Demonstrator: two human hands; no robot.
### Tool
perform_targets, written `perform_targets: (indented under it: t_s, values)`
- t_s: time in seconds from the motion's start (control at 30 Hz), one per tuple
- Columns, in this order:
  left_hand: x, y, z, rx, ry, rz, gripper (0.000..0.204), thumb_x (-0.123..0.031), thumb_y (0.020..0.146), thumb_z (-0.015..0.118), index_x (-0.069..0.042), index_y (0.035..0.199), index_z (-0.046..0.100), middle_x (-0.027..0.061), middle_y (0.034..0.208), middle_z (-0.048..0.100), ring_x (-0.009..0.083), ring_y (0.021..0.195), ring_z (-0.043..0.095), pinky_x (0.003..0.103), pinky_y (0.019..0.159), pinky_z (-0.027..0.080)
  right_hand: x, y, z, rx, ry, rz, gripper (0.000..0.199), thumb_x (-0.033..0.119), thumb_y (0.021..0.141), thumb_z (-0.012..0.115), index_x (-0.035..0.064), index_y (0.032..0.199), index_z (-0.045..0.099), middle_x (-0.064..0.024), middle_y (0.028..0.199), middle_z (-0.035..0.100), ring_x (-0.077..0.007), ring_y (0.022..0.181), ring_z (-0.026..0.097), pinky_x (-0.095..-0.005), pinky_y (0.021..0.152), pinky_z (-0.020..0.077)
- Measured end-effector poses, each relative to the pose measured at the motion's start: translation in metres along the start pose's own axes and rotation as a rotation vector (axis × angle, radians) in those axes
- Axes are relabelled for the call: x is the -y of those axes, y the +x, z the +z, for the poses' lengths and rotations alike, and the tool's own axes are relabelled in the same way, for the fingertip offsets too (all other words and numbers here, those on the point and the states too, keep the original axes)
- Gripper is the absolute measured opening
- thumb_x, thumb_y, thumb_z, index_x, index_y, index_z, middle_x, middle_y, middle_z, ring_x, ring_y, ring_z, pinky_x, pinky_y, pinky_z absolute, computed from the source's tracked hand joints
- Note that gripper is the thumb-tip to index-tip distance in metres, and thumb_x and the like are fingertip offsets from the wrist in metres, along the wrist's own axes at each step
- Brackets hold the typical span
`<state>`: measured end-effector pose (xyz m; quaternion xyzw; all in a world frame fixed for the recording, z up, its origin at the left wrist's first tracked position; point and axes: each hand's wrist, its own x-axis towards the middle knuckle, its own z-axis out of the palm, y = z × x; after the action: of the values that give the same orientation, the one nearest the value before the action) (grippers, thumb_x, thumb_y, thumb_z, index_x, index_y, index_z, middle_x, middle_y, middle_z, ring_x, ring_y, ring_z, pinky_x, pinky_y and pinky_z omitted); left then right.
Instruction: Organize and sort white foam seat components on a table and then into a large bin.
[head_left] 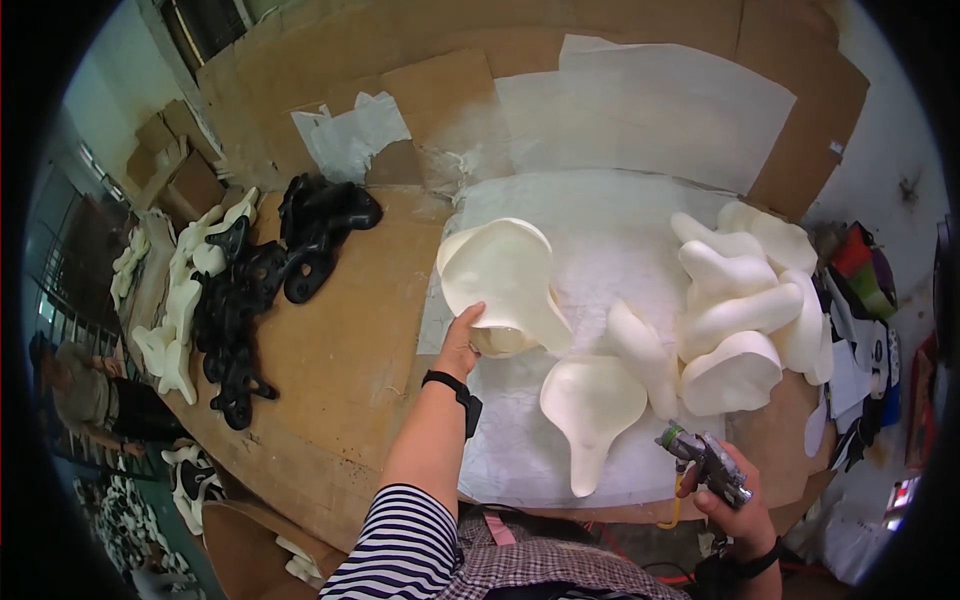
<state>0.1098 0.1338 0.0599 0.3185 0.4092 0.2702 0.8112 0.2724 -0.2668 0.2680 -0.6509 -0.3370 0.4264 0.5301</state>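
My left hand (462, 340) grips the edge of a cream bicycle-saddle foam pad (500, 268), held tilted over the white-covered part of the table. Most of its fingers are hidden behind the pad. A small spray gun (708, 462) is in my right hand (738, 495), near the table's front edge, its green-ringed nozzle pointing up and left. Between the two hands lies another saddle pad (592, 405), narrow end toward me. A further pad (642, 350) rests on its side, touching or almost touching it.
Several cream pads are piled (742, 300) at the right. Black saddle shells (240, 290) lie in a heap on the left, beside more cream pads (180, 310). Cardboard (640, 25) walls the back. A yellow hose (677, 500) hangs below the gun. Another person (85, 390) stands far left.
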Motion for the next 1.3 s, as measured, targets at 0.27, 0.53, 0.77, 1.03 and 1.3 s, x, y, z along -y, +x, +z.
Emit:
perform_targets:
  t_s: [0.27, 0.53, 0.77, 1.03, 1.3]
  values:
    - [0.004, 0.01, -0.024, -0.162, 0.097, 0.058, 0.06, -0.042, 0.079, 0.067, -0.013, 0.128, 0.051, 0.0051, 0.126, 0.054, 0.0265, 0.111, 0.049, 0.047, 0.091, 0.037, -0.006, 0.016, 0.011, 0.029, 0.054, 0.047, 0.071, 0.019, 0.076, 0.075, -0.0034, 0.134, 0.041, -0.0103, 0.092, 0.062, -0.0179, 0.084, 0.062, -0.0322, 0.078, 0.0508]
    - [0.029, 0.011, -0.004, -0.103, -0.038, 0.117, 0.039, -0.029, 0.077, 0.072, -0.015, 0.11, 0.057, 0.0031, 0.104, 0.058, 0.021, 0.098, 0.053, 0.043, 0.074, 0.044, -0.007, 0.006, 0.024, 0.092, 0.011, 0.038, 0.071, 0.017, 0.075, 0.075, -0.0025, 0.134, 0.04, -0.0102, 0.091, 0.062, -0.0186, 0.084, 0.062, -0.0331, 0.079, 0.0499]
    - [0.038, 0.007, 0.002, -0.185, -0.068, 0.263, 0.01, -0.014, 0.08, 0.064, -0.01, 0.085, 0.056, 0.002, 0.08, 0.059, 0.0156, 0.075, 0.057, 0.033, 0.065, 0.044, -0.021, -0.029, 0.021, 0.038, -0.002, 0.087, 0.069, 0.015, 0.076, 0.074, -0.0026, 0.134, 0.04, -0.0093, 0.092, 0.063, -0.0174, 0.087, 0.062, -0.0302, 0.077, 0.0506]
    - [0.04, -0.117, -0.038, -0.301, -0.446, 0.405, 0.007, -0.013, 0.082, 0.062, -0.012, 0.082, 0.055, -0.0015, 0.073, 0.055, 0.0118, 0.068, 0.054, 0.031, 0.059, 0.042, -0.036, -0.041, 0.01, 0.089, 0.005, 0.051, 0.073, 0.023, 0.075, 0.076, -0.0026, 0.134, 0.041, -0.009, 0.09, 0.062, -0.0175, 0.082, 0.063, -0.0319, 0.075, 0.052]
    - [0.075, -0.412, -0.243, -0.705, -0.783, 1.037, 0.033, -0.02, 0.086, 0.06, -0.006, 0.116, 0.053, 0.0127, 0.118, 0.055, 0.0301, 0.107, 0.054, 0.047, 0.091, 0.047, -0.044, -0.046, -0.004, 0.373, -0.035, -0.039, 0.077, 0.034, 0.075, 0.077, -0.0032, 0.133, 0.041, -0.009, 0.083, 0.061, -0.0181, 0.077, 0.062, -0.0318, 0.072, 0.0509]
